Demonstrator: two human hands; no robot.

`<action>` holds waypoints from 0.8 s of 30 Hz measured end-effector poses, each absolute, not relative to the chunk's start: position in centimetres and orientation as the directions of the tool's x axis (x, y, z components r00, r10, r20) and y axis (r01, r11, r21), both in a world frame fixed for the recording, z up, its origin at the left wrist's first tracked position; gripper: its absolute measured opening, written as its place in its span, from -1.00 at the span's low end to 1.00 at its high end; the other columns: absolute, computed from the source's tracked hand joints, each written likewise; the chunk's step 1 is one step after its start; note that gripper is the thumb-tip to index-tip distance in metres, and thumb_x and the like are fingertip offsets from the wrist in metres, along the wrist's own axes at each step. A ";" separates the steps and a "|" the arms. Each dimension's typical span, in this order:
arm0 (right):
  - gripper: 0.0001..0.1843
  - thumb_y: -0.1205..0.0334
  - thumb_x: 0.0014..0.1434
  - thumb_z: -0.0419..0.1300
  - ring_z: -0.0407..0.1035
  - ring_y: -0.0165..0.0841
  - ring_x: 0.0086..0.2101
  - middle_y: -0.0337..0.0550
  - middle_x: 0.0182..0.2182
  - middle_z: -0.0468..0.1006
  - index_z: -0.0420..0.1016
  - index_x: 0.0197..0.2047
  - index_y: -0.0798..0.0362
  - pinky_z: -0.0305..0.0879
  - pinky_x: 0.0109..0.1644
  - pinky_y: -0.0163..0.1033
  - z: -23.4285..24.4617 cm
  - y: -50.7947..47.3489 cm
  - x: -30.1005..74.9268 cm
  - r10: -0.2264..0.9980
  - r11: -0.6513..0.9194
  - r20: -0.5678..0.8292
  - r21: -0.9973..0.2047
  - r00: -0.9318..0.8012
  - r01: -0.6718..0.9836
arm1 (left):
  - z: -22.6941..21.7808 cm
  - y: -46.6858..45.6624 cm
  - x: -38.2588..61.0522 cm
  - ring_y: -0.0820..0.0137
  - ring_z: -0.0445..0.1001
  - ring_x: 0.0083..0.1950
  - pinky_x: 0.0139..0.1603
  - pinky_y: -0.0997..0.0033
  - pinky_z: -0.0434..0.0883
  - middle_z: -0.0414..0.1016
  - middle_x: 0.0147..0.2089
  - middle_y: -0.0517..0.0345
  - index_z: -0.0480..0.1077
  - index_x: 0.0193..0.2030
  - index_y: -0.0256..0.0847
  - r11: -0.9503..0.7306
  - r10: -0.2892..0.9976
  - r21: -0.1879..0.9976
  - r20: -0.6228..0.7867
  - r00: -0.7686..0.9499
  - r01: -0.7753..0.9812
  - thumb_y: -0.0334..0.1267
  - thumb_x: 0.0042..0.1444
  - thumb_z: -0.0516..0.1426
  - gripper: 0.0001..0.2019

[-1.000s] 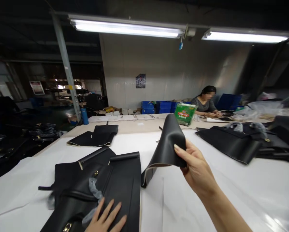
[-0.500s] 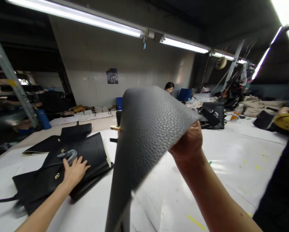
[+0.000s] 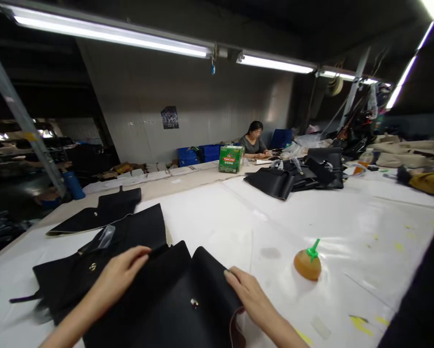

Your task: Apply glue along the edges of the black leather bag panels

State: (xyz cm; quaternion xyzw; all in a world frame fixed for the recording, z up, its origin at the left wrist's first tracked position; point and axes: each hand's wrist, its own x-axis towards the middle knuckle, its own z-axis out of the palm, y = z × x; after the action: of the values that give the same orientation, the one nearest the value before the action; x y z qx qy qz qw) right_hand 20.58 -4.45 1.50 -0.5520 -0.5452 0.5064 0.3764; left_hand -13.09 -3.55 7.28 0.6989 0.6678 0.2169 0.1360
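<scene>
A black leather bag panel (image 3: 166, 304) with a small metal clasp (image 3: 194, 303) lies spread in front of me, its right side curling up. My left hand (image 3: 124, 266) is closed on its upper left edge, thumb and fingers pinched together. At the raised right edge, my right hand (image 3: 248, 292) grips the same panel, thumb on top and the other fingers partly hidden. To the left, beside my left hand, lie more black leather bag pieces (image 3: 130, 227) with a gold-coloured fitting (image 3: 93, 266) and a clear plastic wrap (image 3: 106, 237).
An orange-brown squeeze bottle with a green nozzle (image 3: 309, 263) stands right of my right hand on the white table (image 3: 209, 208). Further back are a pile of black bags (image 3: 304, 174), a green carton (image 3: 230, 159), blue bins (image 3: 198, 153) and a seated person (image 3: 253, 140).
The leather panel has come down from upright in my right hand to lie low before me. My left hand has left the pieces on the left and grasped the panel's edge.
</scene>
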 end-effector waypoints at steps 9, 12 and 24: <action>-0.67 0.03 0.30 0.05 0.39 -0.44 -0.49 -0.20 -0.38 0.48 0.40 -0.16 0.16 0.36 -0.39 -0.27 -1.9 3.5 26.6 0.893 -0.446 -0.399 -0.713 0.210 0.540 | -2.2 -9.7 -5.2 0.12 0.29 0.24 0.22 0.08 0.27 0.36 0.23 -0.03 0.38 0.13 -0.07 -0.302 0.940 0.281 -0.070 0.334 0.911 -0.32 0.03 0.15 -0.54; -0.73 0.09 0.27 0.13 0.36 -0.50 -0.53 -0.27 -0.44 0.47 0.43 -0.25 0.17 0.35 -0.43 -0.33 -2.1 5.0 25.1 0.888 -0.444 -0.415 -0.662 0.197 0.605 | -3.1 -10.1 -5.8 0.11 0.27 0.26 0.24 0.01 0.24 0.34 0.24 -0.06 0.34 0.16 -0.07 -0.303 0.944 0.290 -0.041 0.328 0.908 -0.34 0.09 0.11 -0.56; -0.60 -0.09 0.01 0.22 0.30 -0.29 -0.55 -0.05 -0.64 0.42 0.35 -0.70 -0.05 0.12 -0.39 -0.13 12.5 3.4 15.6 0.966 0.254 0.233 -0.800 -0.109 0.544 | 4.6 -10.1 -6.3 0.16 0.40 0.10 0.04 0.11 0.39 0.27 0.20 -0.17 -0.02 0.34 -0.07 -0.112 0.993 0.990 0.109 0.036 0.086 -0.09 -0.11 0.32 -0.10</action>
State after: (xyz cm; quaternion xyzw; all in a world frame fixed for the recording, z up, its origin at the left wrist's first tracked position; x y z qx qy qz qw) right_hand 15.61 3.38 12.55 -0.5456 -0.6921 0.2746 0.3847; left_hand -6.30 -10.08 4.65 0.5563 0.4853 0.4966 0.4566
